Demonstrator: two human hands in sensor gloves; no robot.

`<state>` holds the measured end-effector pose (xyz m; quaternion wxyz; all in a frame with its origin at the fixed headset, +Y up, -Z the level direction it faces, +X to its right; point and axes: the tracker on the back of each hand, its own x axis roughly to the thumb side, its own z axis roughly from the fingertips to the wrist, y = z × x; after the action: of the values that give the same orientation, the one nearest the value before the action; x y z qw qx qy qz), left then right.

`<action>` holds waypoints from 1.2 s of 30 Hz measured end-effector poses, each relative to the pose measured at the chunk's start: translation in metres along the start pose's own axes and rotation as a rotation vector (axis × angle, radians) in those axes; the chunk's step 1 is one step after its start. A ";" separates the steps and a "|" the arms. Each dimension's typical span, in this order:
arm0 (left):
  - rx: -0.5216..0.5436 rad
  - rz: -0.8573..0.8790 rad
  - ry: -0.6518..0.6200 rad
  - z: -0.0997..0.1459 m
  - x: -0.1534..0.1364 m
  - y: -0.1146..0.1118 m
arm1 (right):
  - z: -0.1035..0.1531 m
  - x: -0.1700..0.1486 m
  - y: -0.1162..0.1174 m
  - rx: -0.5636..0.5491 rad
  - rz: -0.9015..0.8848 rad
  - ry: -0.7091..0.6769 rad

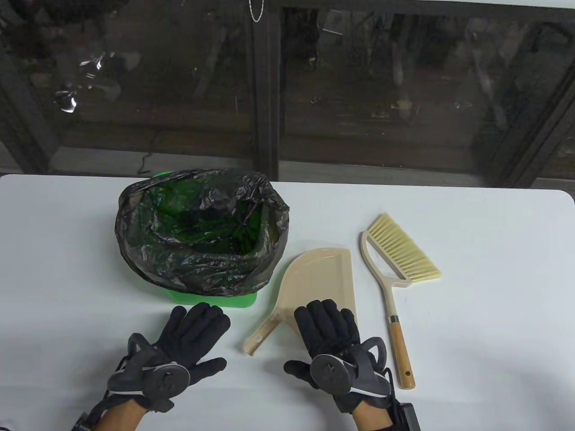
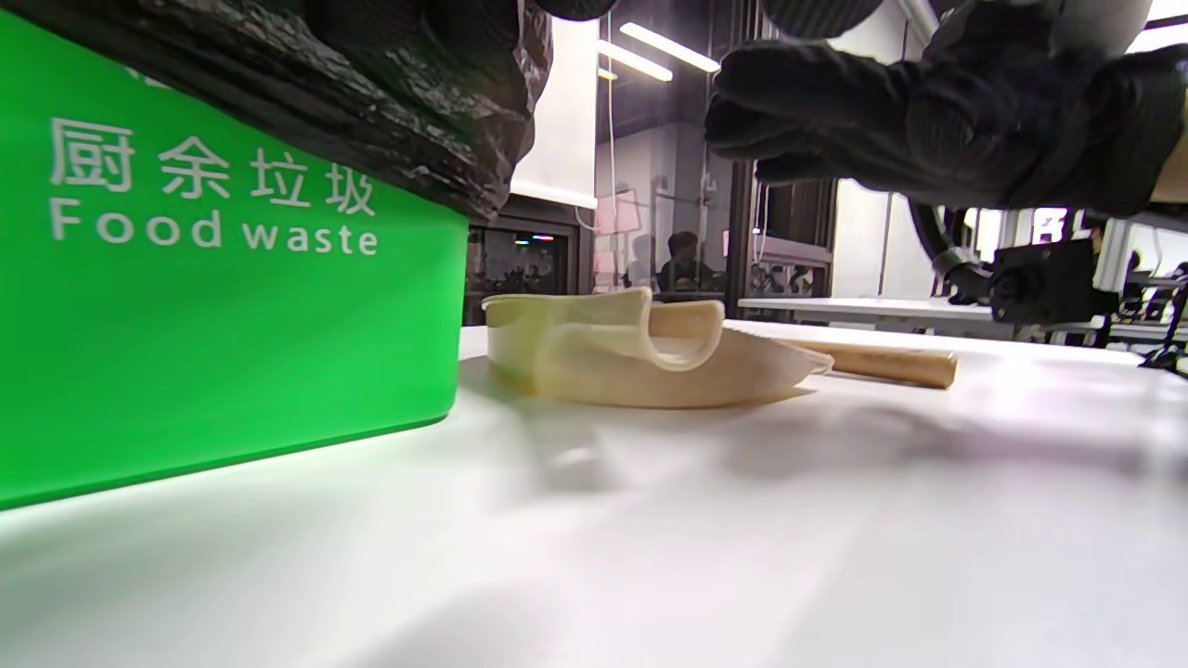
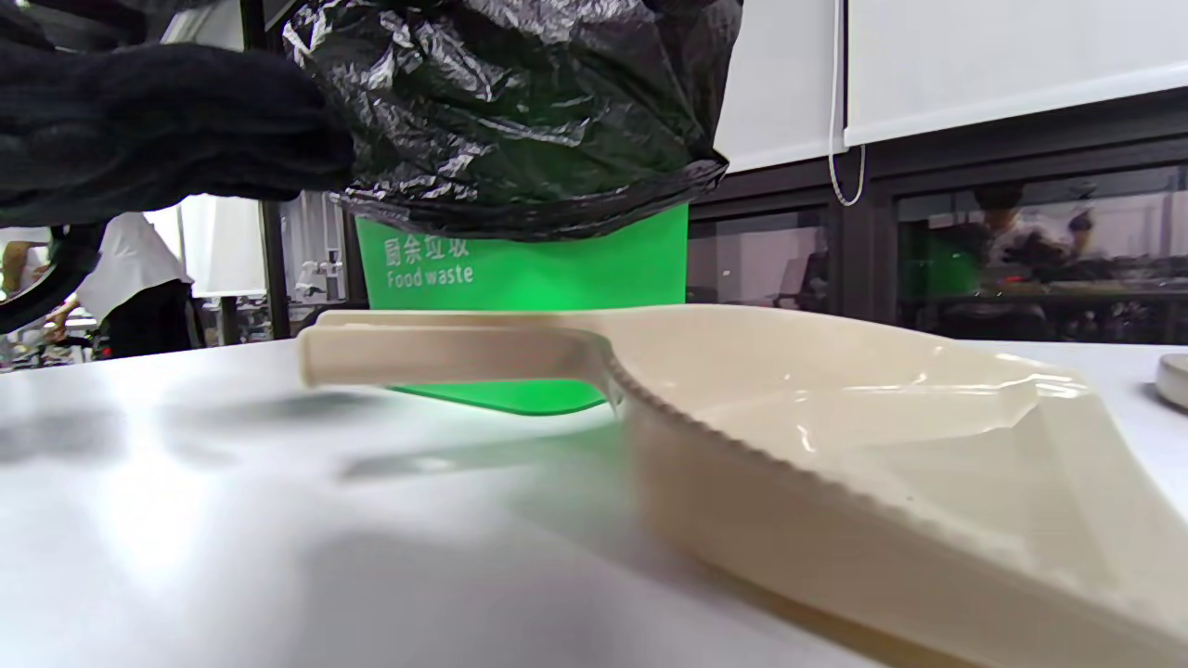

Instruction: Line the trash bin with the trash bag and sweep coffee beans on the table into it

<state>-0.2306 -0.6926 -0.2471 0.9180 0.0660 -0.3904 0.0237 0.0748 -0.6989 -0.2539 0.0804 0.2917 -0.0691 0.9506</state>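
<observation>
The green trash bin (image 1: 209, 300) stands at the left middle of the table, lined with a black trash bag (image 1: 197, 265) folded over its rim. A beige dustpan (image 1: 321, 278) lies to its right, handle toward me. Right of that lies a brush (image 1: 395, 287) with a wooden handle. My left hand (image 1: 193, 332) hovers open, fingers straight, just before the bin. My right hand (image 1: 328, 332) hovers open above the dustpan's near edge and holds nothing. I see no coffee beans. The left wrist view shows the bin (image 2: 223, 306), the dustpan (image 2: 640, 362) and my right hand (image 2: 928, 121) raised over it.
The white table (image 1: 485, 341) runs to a far edge below dark glass panels (image 1: 404, 90). In the right wrist view the dustpan (image 3: 835, 436) fills the foreground, with the bin (image 3: 529, 269) and the bag (image 3: 520, 102) behind it.
</observation>
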 end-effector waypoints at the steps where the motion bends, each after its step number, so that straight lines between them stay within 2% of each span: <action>1: 0.002 -0.002 -0.004 0.000 0.000 0.000 | 0.000 0.000 0.001 0.004 -0.005 -0.006; 9: -0.053 -0.027 -0.040 -0.005 0.006 -0.010 | -0.001 0.003 0.007 0.053 -0.006 -0.025; 36: -0.086 -0.029 -0.028 -0.006 0.007 -0.012 | -0.001 0.004 0.009 0.113 -0.031 -0.016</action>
<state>-0.2204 -0.7035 -0.2470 0.9146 0.0325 -0.4029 -0.0075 0.0691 -0.7074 -0.2533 0.0778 0.3045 -0.0117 0.9493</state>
